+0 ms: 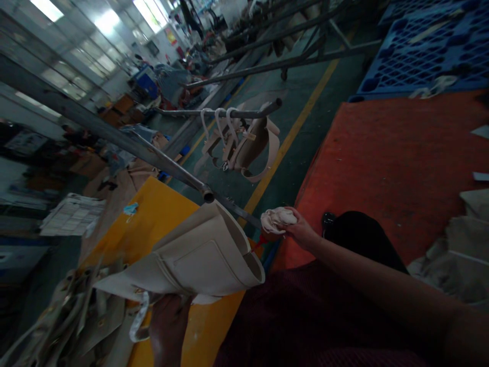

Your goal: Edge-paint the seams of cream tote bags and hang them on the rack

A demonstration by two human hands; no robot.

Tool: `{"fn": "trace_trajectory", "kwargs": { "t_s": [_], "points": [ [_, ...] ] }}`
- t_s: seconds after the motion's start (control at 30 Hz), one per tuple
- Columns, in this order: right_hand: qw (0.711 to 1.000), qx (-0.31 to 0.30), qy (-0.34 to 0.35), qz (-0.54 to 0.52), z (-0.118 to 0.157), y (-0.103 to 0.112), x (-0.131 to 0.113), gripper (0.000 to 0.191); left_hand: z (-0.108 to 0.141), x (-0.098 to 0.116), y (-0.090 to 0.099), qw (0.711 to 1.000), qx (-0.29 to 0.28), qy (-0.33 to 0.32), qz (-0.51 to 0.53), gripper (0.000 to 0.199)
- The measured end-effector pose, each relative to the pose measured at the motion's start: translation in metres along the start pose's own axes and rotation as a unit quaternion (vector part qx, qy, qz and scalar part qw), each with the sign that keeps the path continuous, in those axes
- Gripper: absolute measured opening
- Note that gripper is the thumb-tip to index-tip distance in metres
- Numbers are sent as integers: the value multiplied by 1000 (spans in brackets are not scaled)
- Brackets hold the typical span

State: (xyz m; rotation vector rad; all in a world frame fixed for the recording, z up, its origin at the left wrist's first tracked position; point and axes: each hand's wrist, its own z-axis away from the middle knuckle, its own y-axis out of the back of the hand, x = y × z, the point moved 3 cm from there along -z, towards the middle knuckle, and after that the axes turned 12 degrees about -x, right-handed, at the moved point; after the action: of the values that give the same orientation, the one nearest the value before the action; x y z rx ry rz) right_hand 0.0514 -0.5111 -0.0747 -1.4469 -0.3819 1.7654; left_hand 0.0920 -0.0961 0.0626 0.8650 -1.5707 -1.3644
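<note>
A beige bag [206,260] with a flat stitched pocket panel lies tilted across my view, its open mouth toward the right. My left hand [171,311] grips it from underneath; the fingers are mostly hidden behind the material. Next to that wrist hangs a white curved strip [139,321]. My right hand [300,229] is closed around a bundle of pale cloth [277,220]. Below the cloth a thin red tip [262,240] points down at the bag's rim; whether it touches the edge, I cannot tell. What the cloth wraps is hidden.
A yellow board [153,214] lies under the bag, with beige pieces [91,311] piled at lower left. Ahead, a metal rail [252,114] carries several bags [248,148] on white hooks. An orange-red surface [382,163] and blue pallets [431,51] are at right.
</note>
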Motion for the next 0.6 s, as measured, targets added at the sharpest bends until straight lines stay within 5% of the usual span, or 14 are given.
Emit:
{"fn": "trace_trajectory", "kwargs": {
  "t_s": [0.27, 0.6],
  "points": [
    [999, -28, -2, 36, 11, 3, -8, 75, 8, 1, -3, 999, 17, 16, -26, 47],
    [999, 6, -51, 12, 46, 21, -1, 76, 30, 12, -6, 993, 103, -10, -62, 57]
  ]
}}
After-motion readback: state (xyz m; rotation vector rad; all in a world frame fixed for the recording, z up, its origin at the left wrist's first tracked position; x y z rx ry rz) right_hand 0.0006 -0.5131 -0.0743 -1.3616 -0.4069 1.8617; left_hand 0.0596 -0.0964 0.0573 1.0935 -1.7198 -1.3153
